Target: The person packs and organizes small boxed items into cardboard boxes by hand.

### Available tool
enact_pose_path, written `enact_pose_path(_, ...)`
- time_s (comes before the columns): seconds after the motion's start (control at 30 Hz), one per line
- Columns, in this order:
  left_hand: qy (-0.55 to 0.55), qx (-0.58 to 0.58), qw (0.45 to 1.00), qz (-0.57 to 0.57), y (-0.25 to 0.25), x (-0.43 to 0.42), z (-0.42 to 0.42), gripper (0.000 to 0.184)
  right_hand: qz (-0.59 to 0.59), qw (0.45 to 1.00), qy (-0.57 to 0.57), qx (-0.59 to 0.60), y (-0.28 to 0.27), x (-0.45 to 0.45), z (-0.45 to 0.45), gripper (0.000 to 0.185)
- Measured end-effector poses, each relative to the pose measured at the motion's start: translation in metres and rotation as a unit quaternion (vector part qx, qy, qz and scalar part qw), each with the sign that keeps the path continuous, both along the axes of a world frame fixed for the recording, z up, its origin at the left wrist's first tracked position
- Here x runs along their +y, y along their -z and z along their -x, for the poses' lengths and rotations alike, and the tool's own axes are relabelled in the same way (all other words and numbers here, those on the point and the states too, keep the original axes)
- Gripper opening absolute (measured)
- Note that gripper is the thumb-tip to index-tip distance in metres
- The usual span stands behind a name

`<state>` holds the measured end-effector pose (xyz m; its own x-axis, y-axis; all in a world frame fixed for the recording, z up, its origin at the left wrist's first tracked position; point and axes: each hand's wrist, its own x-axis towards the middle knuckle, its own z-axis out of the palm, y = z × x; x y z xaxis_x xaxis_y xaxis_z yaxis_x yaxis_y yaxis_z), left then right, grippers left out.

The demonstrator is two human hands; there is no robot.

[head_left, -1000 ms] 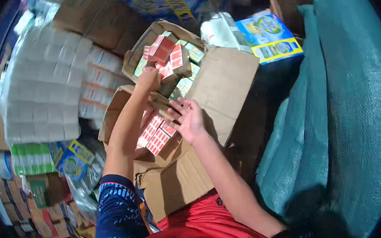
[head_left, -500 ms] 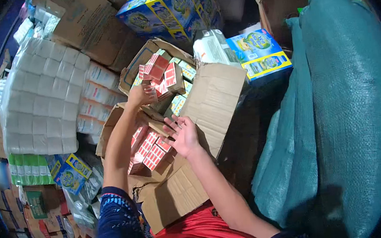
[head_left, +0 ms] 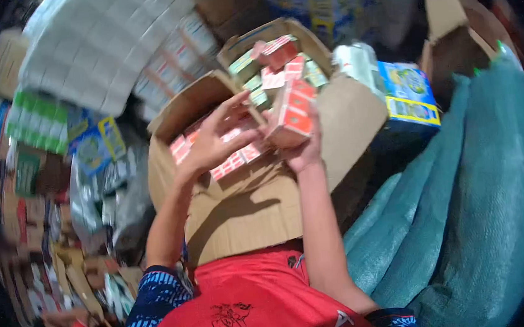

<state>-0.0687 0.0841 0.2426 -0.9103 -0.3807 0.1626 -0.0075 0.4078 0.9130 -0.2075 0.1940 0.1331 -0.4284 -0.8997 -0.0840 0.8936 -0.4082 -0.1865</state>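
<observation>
A red-and-white small carton rests tilted in my right hand, whose fingers wrap round its side and underside. Just left of it, my left hand is open with fingers spread, above a near cardboard box. Red-and-white packs lie in rows inside that box, partly hidden by my left hand. Behind it, a far cardboard box contains green-and-yellow packs with a few loose red packs on top.
Long teal woven sacks stand along the right. A blue-and-yellow carton sits behind the spread cardboard flap. Stacked white wrapped packs fill the upper left, with a clear plastic bag below.
My left hand has drawn back from the far box and spread open. My right hand, open before, now grips a red-and-white carton. The view has swung, shifting the boxes rightward.
</observation>
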Motion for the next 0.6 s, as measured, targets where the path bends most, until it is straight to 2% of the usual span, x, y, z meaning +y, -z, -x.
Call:
enact_pose_path(0.03,-0.017,0.020,0.999,-0.029,0.019,-0.003,-0.010,0.075,-0.002,1.000,0.017,-0.005,-0.004,-0.004,-0.003,0.076)
enact_pose_path(0.07,-0.037,0.028,0.998,-0.047,0.027,0.002,-0.017,0.069,-0.005,0.999,0.038,-0.008,-0.008,-0.008,-0.004,0.074)
enact_pose_path(0.1,-0.061,0.043,0.995,-0.060,0.040,0.002,-0.025,0.070,-0.006,1.000,0.002,0.002,-0.009,-0.011,-0.005,0.070)
enact_pose_path(0.13,-0.083,0.060,0.993,-0.064,0.053,0.012,-0.028,0.071,-0.003,0.999,-0.018,0.032,-0.009,-0.013,-0.007,0.073)
enact_pose_path(0.2,-0.108,0.075,0.978,-0.161,0.068,0.031,-0.035,0.071,-0.003,0.995,-0.052,0.089,-0.010,-0.014,-0.013,0.080)
enact_pose_path(0.23,-0.113,0.092,0.977,-0.156,0.074,0.033,-0.037,0.069,0.009,0.991,-0.082,0.109,-0.010,-0.014,-0.016,0.072)
enact_pose_path(0.37,-0.176,0.118,0.906,-0.366,0.069,0.036,-0.046,0.061,-0.072,0.974,-0.025,0.215,-0.001,-0.033,-0.037,0.060)
enact_pose_path(0.47,-0.237,0.121,0.911,-0.315,0.097,0.036,-0.046,0.058,-0.056,0.938,-0.030,0.341,-0.015,-0.033,-0.050,0.074)
enact_pose_path(0.6,-0.270,0.106,0.886,-0.361,0.109,0.025,-0.054,0.059,-0.053,0.932,-0.072,0.350,-0.003,-0.046,-0.051,0.072)
